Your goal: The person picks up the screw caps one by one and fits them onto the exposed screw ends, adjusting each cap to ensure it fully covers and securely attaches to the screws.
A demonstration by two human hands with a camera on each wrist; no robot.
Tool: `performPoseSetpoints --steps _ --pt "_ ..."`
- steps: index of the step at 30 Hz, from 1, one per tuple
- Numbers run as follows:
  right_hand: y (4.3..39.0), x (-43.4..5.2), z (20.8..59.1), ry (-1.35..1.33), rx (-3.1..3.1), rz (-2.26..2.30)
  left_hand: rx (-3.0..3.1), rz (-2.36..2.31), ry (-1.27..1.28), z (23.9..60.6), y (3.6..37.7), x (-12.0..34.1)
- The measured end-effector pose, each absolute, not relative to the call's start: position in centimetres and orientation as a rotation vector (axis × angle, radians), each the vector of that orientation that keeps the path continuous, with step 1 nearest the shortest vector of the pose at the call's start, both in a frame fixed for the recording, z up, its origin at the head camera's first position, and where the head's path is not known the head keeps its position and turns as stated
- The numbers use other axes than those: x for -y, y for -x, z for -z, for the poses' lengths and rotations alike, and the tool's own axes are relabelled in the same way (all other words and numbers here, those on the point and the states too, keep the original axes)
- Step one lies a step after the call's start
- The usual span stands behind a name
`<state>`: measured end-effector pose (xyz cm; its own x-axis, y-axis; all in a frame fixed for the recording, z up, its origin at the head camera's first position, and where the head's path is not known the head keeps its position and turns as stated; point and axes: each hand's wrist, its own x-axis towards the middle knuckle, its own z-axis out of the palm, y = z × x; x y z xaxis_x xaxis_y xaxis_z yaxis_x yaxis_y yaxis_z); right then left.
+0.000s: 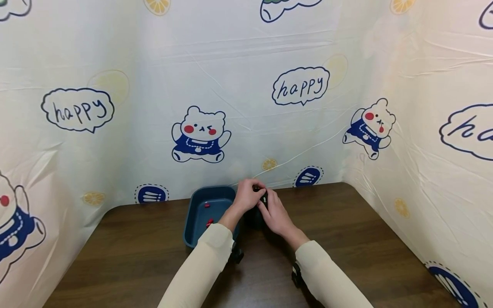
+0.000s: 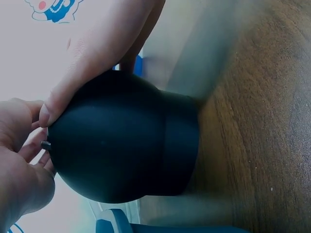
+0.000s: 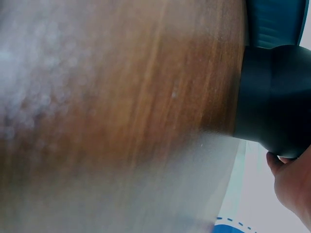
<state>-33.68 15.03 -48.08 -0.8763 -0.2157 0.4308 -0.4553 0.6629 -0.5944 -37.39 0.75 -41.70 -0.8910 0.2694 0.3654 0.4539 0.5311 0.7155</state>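
A black, rounded, dome-topped object (image 1: 254,219) stands on the brown table just right of a dark blue tray (image 1: 191,222). Both hands are on its top. My left hand (image 1: 248,194) curls over the top, and in the left wrist view its fingers (image 2: 29,145) pinch a small metal stud (image 2: 46,144) on the dome (image 2: 126,141). My right hand (image 1: 275,214) grips the dome's right side; its fingers (image 2: 92,63) lie along the curve. The right wrist view shows the object's body (image 3: 277,97) and part of a hand (image 3: 291,187) by its top.
Two small red pieces (image 1: 207,205) (image 1: 209,222) lie in the tray. Cartoon-printed sheets wall the table (image 1: 346,231) at the back and on both sides. Bare wood lies to the right and in front of the hands. The tray's edge (image 3: 274,19) sits close behind the object.
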Motion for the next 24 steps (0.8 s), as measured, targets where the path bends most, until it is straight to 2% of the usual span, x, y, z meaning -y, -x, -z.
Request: performPoseSetpoints --steps 24 --pt "33.68 -14.95 48.06 -0.495 2.574 -1.062 2.545 1.280 0.624 41.16 37.17 -0.32"
